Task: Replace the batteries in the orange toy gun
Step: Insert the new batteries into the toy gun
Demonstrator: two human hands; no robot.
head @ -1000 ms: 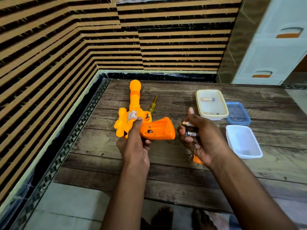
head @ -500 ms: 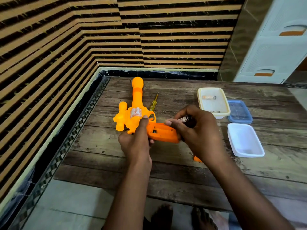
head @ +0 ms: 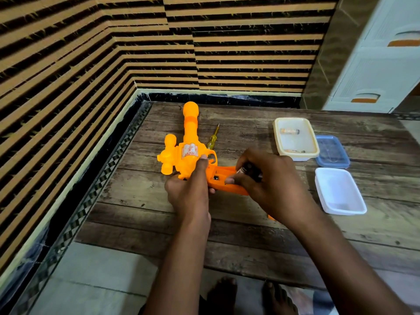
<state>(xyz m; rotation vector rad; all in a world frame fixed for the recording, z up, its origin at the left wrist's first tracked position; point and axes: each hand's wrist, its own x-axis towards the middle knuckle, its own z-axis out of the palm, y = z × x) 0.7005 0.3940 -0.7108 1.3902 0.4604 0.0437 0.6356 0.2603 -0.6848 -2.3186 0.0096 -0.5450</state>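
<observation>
I am gripping the gun [head: 189, 153] near the counter's [head: 250, 242] far-left corner with my left fingers [head: 201, 165], while my right fingers [head: 230, 180], now lowered to the open grip, are seating a battery [head: 248, 170].

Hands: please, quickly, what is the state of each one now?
Left hand: closed, gripping the orange toy gun.
Right hand: closed, pinching a battery at the gun's open handle compartment.

single head cam, looks fwd + down, close over hands [head: 229, 189] at wooden table [head: 250, 235].
</observation>
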